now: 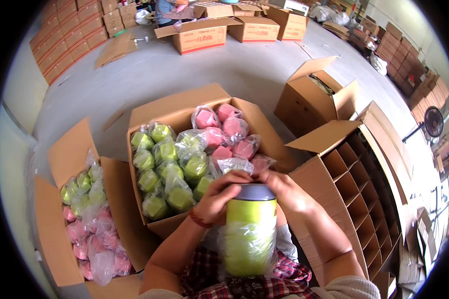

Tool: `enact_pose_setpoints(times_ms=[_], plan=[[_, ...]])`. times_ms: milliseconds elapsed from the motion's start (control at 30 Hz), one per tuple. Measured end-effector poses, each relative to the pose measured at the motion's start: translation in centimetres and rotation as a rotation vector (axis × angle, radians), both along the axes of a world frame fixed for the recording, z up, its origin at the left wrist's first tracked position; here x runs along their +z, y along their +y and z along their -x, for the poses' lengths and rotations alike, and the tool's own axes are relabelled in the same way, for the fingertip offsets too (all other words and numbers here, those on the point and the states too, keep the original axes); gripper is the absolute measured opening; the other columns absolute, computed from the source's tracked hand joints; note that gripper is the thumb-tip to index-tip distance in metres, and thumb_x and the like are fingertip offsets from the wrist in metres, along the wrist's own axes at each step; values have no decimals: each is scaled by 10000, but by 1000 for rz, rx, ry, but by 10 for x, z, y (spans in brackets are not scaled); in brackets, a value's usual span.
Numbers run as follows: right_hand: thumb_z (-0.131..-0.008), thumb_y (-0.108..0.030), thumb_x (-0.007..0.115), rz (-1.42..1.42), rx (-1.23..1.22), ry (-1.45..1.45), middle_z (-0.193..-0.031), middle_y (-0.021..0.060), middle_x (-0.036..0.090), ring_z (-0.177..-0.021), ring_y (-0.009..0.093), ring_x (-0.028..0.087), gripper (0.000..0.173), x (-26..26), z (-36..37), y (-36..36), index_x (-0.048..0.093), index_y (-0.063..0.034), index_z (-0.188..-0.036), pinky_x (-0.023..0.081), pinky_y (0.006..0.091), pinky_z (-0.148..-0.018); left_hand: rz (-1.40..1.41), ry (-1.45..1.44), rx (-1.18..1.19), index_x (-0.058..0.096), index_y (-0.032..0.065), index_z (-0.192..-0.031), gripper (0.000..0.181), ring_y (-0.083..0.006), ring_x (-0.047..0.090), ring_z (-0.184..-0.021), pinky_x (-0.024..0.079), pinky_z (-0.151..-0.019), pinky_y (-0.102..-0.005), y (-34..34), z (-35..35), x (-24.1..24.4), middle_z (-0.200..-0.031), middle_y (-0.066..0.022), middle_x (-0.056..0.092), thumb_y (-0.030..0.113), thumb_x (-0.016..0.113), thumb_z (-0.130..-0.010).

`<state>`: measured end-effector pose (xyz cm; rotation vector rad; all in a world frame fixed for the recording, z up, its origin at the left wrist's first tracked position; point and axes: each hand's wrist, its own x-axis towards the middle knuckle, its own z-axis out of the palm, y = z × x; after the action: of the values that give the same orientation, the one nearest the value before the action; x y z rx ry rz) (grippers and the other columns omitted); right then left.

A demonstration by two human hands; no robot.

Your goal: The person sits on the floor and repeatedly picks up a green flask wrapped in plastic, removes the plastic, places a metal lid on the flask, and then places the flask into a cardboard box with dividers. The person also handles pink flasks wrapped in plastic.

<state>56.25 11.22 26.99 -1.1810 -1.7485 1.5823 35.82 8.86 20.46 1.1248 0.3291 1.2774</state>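
Observation:
A lime-green cylindrical container [250, 231] with a grey end [257, 191] lies against my lap, the grey end pointing away from me. Clear plastic film [247, 250] wraps its nearer part. My left hand [219, 194] grips the left side of the grey end, thumb on top, with a red cord around the wrist. On the other side, my right hand [290, 192] curls its fingers to the far right edge of the grey end. The far rim and some fingertips are hidden. Just beyond, a cardboard box [179, 101] holds bagged green pieces [179, 198] and bagged pink pieces [234, 127].
At left, another open carton [48, 228] holds similar bagged pieces. A carton with cardboard dividers [359, 194] stands close on my right, and a smaller open box [303, 101] behind it. Stacked cartons [71, 30], a fan [433, 121] and a person [166, 13] are farther off.

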Motion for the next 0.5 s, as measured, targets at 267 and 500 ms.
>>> enact_pose_setpoints(times_ms=[267,500], plan=[[-976,-465,485,400,-96,448,-1152,149,644,-1029,277,636,534,-39,8,17,559,-1,-1229,513,403,-889,-31,501,297,583,11,-1041,171,-167,604,-974,465,-882,-308,1,-11,30,-1032,-87,639,155,581,-949],[-965,-496,476,71,-54,300,-1129,204,644,-1051,294,633,588,-25,-6,-1,518,-16,-1303,491,381,-943,-104,85,70,612,18,-941,169,-319,476,-1235,363,-1055,-445,12,-8,-4,-1137,-130,623,175,549,-949]])
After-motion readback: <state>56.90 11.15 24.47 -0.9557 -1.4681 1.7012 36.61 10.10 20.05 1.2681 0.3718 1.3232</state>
